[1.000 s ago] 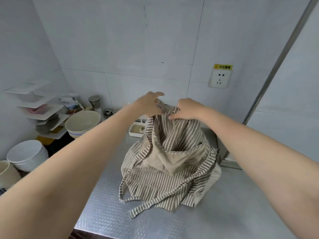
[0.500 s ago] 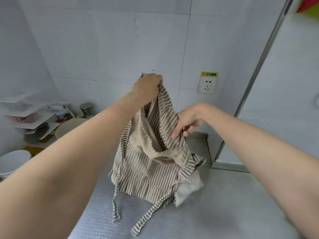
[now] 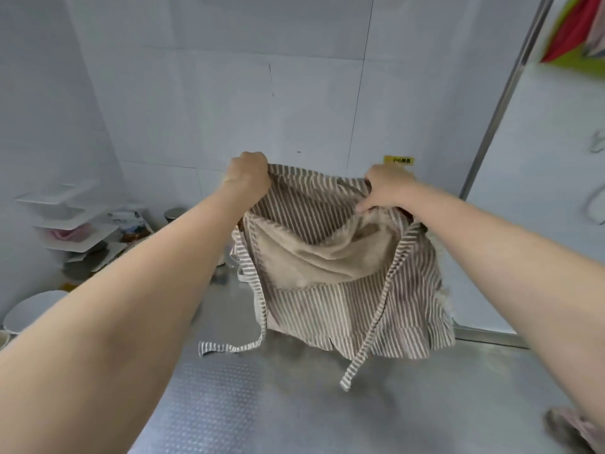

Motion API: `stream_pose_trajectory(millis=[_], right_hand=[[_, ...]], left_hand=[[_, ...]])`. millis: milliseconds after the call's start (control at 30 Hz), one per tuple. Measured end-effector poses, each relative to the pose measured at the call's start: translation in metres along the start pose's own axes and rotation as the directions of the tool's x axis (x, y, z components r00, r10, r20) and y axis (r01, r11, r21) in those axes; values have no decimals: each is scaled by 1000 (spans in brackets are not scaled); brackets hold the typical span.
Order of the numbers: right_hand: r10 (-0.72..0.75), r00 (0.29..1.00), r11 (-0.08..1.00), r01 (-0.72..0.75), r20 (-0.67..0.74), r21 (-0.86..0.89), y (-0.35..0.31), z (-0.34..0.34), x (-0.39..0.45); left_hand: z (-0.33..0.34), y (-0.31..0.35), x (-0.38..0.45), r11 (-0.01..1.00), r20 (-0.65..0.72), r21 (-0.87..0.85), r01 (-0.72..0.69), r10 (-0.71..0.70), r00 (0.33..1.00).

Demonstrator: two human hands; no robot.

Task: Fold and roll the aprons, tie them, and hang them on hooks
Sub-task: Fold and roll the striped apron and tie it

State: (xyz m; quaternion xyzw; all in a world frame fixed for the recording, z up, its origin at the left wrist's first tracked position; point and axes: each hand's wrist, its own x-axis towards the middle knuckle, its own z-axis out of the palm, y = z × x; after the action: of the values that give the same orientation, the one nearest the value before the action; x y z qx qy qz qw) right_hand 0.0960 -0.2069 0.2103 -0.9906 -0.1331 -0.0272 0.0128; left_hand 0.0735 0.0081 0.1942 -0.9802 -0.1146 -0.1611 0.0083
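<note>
A brown-and-white striped apron point(image 3: 330, 299) with a beige lining hangs in the air above the steel counter. My left hand point(image 3: 248, 173) grips its top edge at the left corner. My right hand point(image 3: 384, 191) grips the top edge at the right corner. The cloth is stretched between the two hands, sagging in the middle. Two striped ties point(image 3: 363, 352) dangle from it, and the left one trails onto the counter. The hem hovers just over the counter.
The embossed steel counter point(image 3: 248, 404) spreads below. White bowls point(image 3: 29, 309) and a small shelf rack point(image 3: 72, 224) stand at the left. A wall socket with a yellow label point(image 3: 398, 160) is behind my right hand. Another cloth point(image 3: 573, 430) lies at bottom right. Coloured fabric point(image 3: 579, 34) hangs top right.
The apron has been lifted off the counter. My right hand moved up and right to the top edge, and the cloth is now spread wide between both hands.
</note>
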Motion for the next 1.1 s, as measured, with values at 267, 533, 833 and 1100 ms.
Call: stream_pose_trajectory(millis=[267, 533, 833, 1100], right_hand=[[160, 983, 986, -156, -92, 55, 14, -1, -10], [112, 903, 922, -250, 415, 294, 9, -16, -24], [196, 973, 893, -127, -121, 432, 10, -9, -3], [260, 833, 911, -45, -489, 410, 22, -32, 7]], left_hand=[[-10, 1, -6, 999, -5, 51, 8, -7, 1000], [-22, -28, -10, 994, -4, 47, 94, -94, 996], [-11, -41, -15, 948, 201, -233, 218, -173, 964], [5, -24, -10, 735, 393, -579, 352, -126, 911]])
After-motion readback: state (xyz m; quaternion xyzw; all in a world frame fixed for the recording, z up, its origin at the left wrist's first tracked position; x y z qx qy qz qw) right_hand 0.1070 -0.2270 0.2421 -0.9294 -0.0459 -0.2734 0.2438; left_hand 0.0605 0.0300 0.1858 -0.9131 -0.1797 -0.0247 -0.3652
